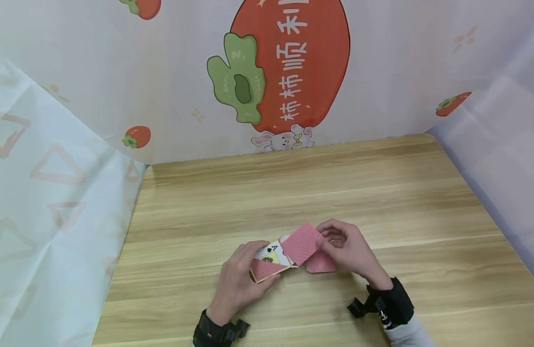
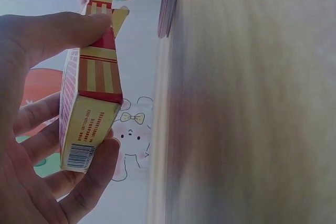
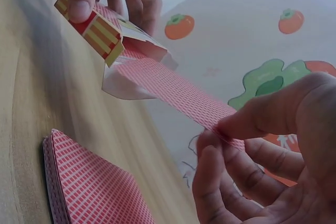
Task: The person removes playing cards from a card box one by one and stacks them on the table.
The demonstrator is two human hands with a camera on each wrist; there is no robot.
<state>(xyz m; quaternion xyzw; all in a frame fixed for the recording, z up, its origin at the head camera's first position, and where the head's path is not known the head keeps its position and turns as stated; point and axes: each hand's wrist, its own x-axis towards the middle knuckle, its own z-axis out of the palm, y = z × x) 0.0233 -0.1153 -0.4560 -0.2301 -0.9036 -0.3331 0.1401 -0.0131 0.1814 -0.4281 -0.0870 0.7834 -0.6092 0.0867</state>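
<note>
My left hand (image 1: 237, 280) grips a playing-card box (image 1: 265, 270), thumb along one narrow side and fingers round the other. The box has an ace picture on its face, and a barcode (image 2: 80, 156) shows on its closed end. At the open end, a flap (image 3: 126, 85) sticks out. My right hand (image 1: 352, 246) pinches a red-patterned playing card (image 1: 302, 243) between thumb and fingers; its far end is at the box mouth, partly inside. Whether it is a single card cannot be told. Under the right hand, a stack of red-backed cards (image 3: 92, 182) lies on the table.
The wooden table (image 1: 293, 193) carries the card stack and extends beyond both hands. A white cloth (image 1: 180, 96) with persimmon prints hangs along its back edge, and more cloth hangs at the left and right sides. Both wrists wear black camera straps (image 1: 392, 301).
</note>
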